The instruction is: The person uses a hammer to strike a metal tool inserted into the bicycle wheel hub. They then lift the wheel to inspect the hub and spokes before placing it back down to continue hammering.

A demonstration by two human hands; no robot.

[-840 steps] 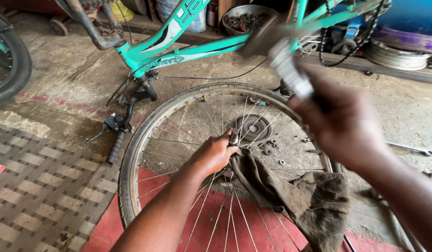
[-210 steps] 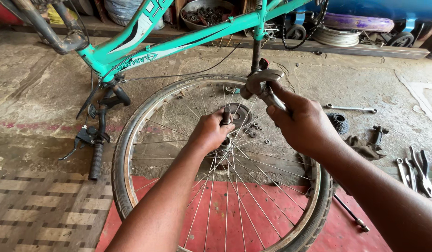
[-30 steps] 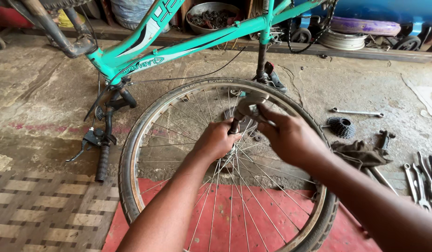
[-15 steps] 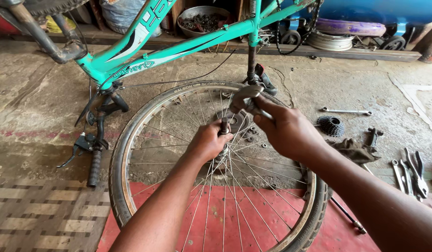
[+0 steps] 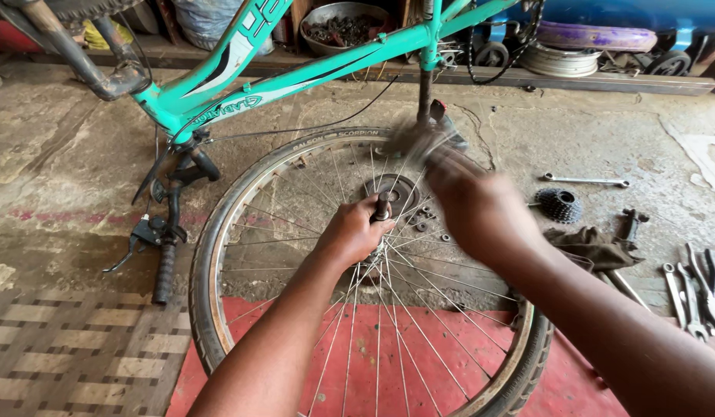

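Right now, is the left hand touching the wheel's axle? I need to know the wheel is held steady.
Touching. The head view shows the left hand wrapped around the dark axle end at the hub of the wheel, fingers closed on it with no gap.

Spoked bicycle wheel (image 5: 357, 309) upright, black axle (image 5: 383, 205) gripped at hub.

right hand (image 5: 481, 208) swung up, blurred, tool (image 5: 415, 143) raised

Place: bicycle repair workshop, work done on the ground.
Floor: rough stained concrete (image 5: 56, 154).
12 o'clock: upturned teal frame (image 5: 295, 73), bowl of chain parts (image 5: 346, 22).
Centre: loose spoked wheel (image 5: 241, 208).
3 o'clock: wrenches (image 5: 682, 286), pliers (image 5: 709, 282), cassette (image 5: 558, 205), rag (image 5: 597, 245).
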